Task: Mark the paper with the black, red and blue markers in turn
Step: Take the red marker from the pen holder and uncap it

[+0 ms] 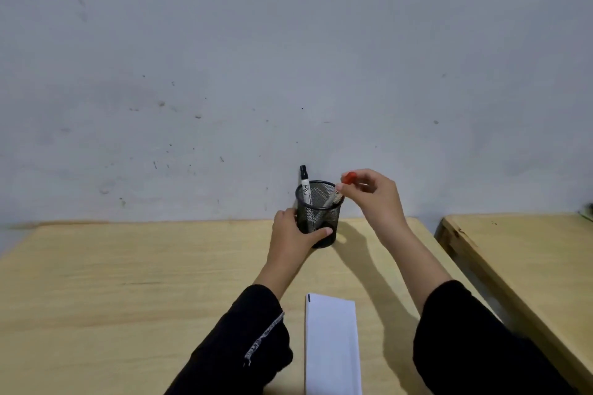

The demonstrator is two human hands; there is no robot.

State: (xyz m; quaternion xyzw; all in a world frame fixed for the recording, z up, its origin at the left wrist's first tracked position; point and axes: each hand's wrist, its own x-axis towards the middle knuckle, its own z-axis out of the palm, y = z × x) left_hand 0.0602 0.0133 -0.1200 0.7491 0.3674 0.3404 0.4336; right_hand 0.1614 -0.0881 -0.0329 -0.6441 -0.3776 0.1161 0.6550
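Observation:
A black mesh pen cup [321, 221] stands near the far edge of the wooden table [128, 282], close to the wall. My left hand [293, 234] wraps around the cup's left side. The black marker [305, 186] stands upright in the cup with its cap above the rim. My right hand [375, 196] pinches the red marker [348, 177] by its red cap; the marker's white barrel slants down into the cup. A folded white paper [332, 346] lies near me between my forearms, with a small dark mark at its top left corner. No blue marker is visible.
A grey stained wall [288, 58] rises right behind the table. A second wooden table [529, 250] stands to the right across a narrow gap. My black sleeves cover both forearms at the bottom of the view.

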